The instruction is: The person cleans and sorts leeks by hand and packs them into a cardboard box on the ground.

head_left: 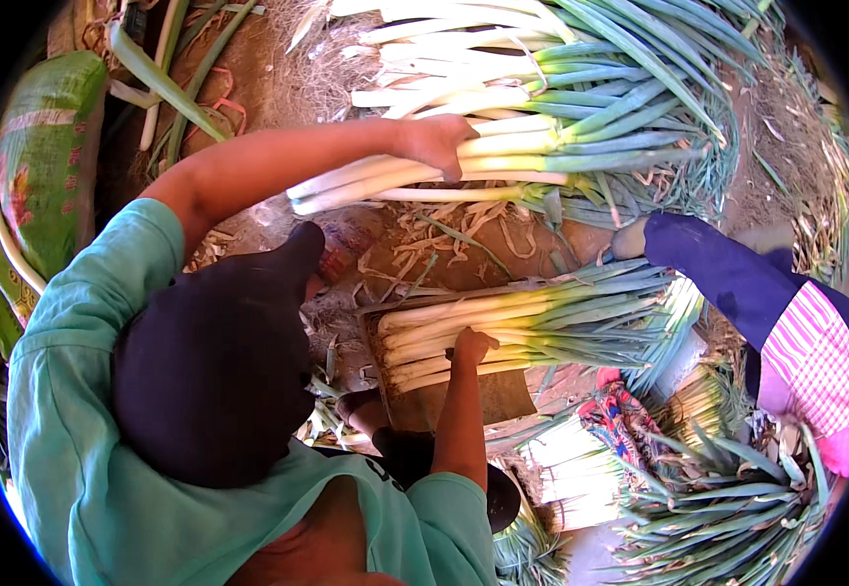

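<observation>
My left hand [434,146], its arm stretched forward, is wrapped round the white stems of several long green onions [346,184] beside the large pile [581,78]. Their green leaves point right. Nearer me, my right hand [472,345] is closed over the stems of a bundle of green onions [426,322]. That bundle lies across a shallow brown wooden tray or board [488,398], its leaves running off to the right. Something small and dark shows by my right thumb, too small to name. My dark-clad knee [219,361] rises between my arms.
Another person's dark blue trouser leg [718,269] reaches in from the right, the foot by the leaves. Tied green onions [576,464] and a leafy heap [727,518] lie at the lower right. A stuffed green sack [48,176] stands at the left. Dry peelings [464,234] litter the ground.
</observation>
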The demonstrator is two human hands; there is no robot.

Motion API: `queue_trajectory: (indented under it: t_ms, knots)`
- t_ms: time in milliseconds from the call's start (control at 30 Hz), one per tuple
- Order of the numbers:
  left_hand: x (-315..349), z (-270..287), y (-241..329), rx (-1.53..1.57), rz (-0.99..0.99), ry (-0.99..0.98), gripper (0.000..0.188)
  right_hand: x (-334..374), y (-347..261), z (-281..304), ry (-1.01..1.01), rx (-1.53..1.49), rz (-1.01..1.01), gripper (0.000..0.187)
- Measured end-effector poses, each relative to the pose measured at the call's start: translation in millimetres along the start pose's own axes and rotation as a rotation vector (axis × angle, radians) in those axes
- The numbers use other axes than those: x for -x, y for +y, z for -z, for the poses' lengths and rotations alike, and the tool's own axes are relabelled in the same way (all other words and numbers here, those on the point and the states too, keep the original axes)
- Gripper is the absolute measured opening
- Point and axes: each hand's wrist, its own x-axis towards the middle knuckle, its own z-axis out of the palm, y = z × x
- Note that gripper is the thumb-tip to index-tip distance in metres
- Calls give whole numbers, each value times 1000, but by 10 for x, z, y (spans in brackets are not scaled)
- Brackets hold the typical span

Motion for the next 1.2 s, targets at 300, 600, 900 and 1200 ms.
queue_trajectory:
  t_ms: [300, 600, 900, 1200]
  knots:
    - [688, 636, 592, 880, -21, 115, 66, 58, -110, 89, 0, -33, -78, 79]
    - [259, 202, 350, 1340, 104, 159, 30, 223, -101, 176, 70, -403, -213, 63]
    - [247, -41, 475, 1310, -14, 28, 30, 240, 73, 315, 141, -235, -123, 59]
    - [374, -353, 515, 1263, -17, -101, 40, 675, -1712, 1954, -69, -1246, 483, 49]
